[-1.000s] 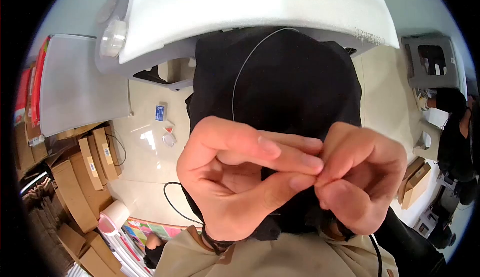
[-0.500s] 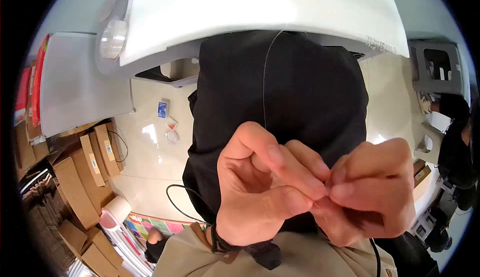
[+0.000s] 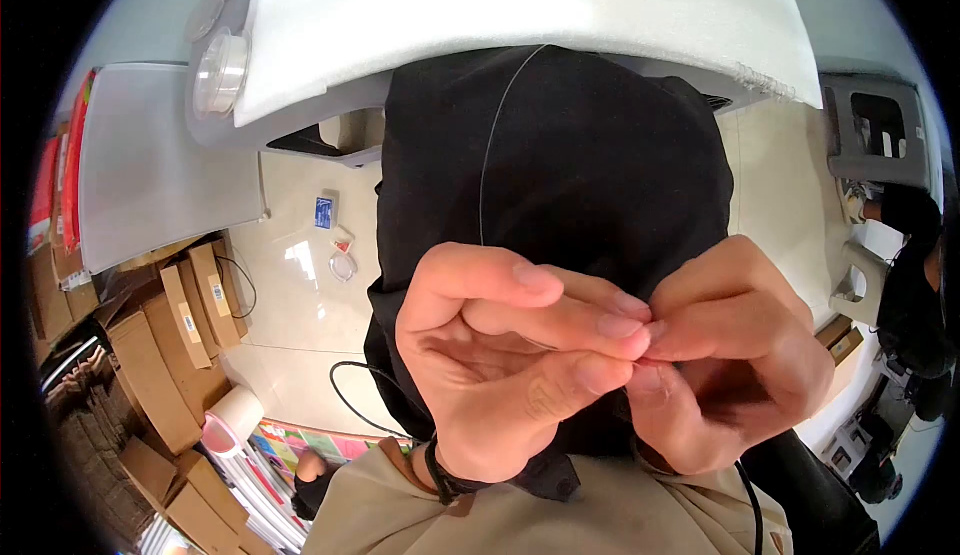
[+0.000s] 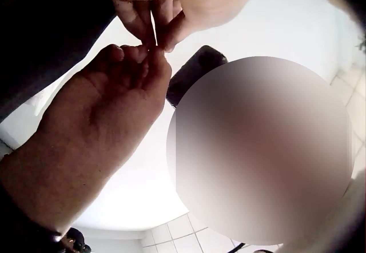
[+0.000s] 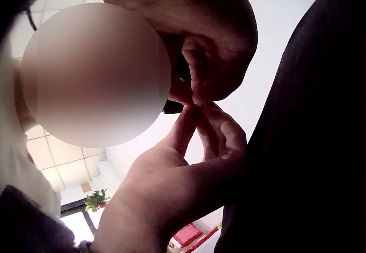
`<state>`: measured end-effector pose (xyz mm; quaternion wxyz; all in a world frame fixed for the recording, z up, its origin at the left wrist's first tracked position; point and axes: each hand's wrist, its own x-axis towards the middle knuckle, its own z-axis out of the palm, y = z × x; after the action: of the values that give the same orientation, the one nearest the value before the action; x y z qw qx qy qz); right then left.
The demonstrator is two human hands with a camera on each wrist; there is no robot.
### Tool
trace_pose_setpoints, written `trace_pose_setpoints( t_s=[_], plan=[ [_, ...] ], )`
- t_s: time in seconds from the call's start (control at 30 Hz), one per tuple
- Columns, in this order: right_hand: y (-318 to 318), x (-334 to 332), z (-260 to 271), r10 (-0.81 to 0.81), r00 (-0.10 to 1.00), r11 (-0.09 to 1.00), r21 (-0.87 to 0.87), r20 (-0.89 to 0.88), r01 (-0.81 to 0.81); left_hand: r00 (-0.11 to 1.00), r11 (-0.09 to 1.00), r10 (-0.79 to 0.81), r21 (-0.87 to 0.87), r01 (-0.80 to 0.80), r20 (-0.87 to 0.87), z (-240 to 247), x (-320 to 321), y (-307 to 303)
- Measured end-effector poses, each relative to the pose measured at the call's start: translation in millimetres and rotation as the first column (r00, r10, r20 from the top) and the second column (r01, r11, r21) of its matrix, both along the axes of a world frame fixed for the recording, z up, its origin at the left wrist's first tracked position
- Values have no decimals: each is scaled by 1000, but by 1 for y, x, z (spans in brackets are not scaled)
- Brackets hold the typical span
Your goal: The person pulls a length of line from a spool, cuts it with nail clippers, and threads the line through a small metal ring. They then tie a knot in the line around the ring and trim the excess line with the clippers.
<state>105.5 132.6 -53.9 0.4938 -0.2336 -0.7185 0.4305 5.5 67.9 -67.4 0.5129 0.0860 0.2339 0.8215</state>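
Observation:
A thin, pale thread [image 3: 482,180] runs from the white cloth's edge, down over the black fabric [image 3: 620,175] across my lap, and passes out of sight behind my left hand. My left hand [image 3: 510,365] is held above the lap, its thumb pinched against the fingertips. My right hand [image 3: 735,355] pinches at the same spot from the other side, thumb to fingers. The fingertips of both hands meet, and a hair-thin strand shows between them. Most of what they pinch is hidden by the fingertips. Both wrist views show the fingertips meeting too.
A white cloth [image 3: 520,5] covers the table in front, with a round clear container [image 3: 221,73] at its left. Cardboard boxes [image 3: 150,385] stand at the left. On the floor lie a small blue box [image 3: 324,213] and a clear ring-shaped item [image 3: 342,268]. Another person [image 3: 910,285] is at the far right.
Both hands shifted right and lower, then partly back to the left and up, with fingertips staying together. The right fingers changed their pinch. The thread swung right, then back left.

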Motion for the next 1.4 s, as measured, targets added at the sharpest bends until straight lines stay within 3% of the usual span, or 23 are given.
trace_pose_setpoints(
  t_s=[0.1, 0.27, 0.5, 0.7, 0.8, 0.87, 1.0, 1.13, 1.27, 1.4],
  plan=[
    [-2, 0, 2, 0, 1000, 998, -60, -21, -1, 1000, 1000, -24, 1, 24, 4, 0, 2, -1],
    [-9, 2, 1, -23, 998, 988, -155, -58, 14, 970, 991, -137, 24, 135, 202, 2, 0, -4],
    [-15, 0, 2, -1, 994, 991, -135, -106, -14, 942, 979, -201, 39, 198, 269, 7, -3, -9],
    [-14, 1, 3, -18, 997, 1000, -9, -71, 17, 990, 991, -116, 74, 110, 81, 2, 3, -10],
    [-13, 2, 3, -21, 998, 999, 39, -61, 24, 971, 960, -210, 165, 227, -117, -13, -4, -13],
    [-14, 3, 3, -22, 997, 1000, 16, -69, 23, 977, 963, -181, 182, 200, -115, -15, -3, -13],
    [-23, 1, 6, -25, 992, 994, -106, -123, 12, 999, 996, -6, 85, 2, 45, 2, 3, -12],
    [-26, 1, 6, 19, 981, 981, -188, -192, -56, 996, 999, -5, 46, 9, -95, 4, -8, -13],
    [-25, 6, 7, 63, 977, 961, -250, -204, -114, 920, 998, -30, 40, 49, -391, 3, -21, -12],
    [-26, 7, 4, 83, 970, 942, -299, -227, -151, 864, 995, -75, 21, 99, -498, 5, -27, -12]
  ],
)
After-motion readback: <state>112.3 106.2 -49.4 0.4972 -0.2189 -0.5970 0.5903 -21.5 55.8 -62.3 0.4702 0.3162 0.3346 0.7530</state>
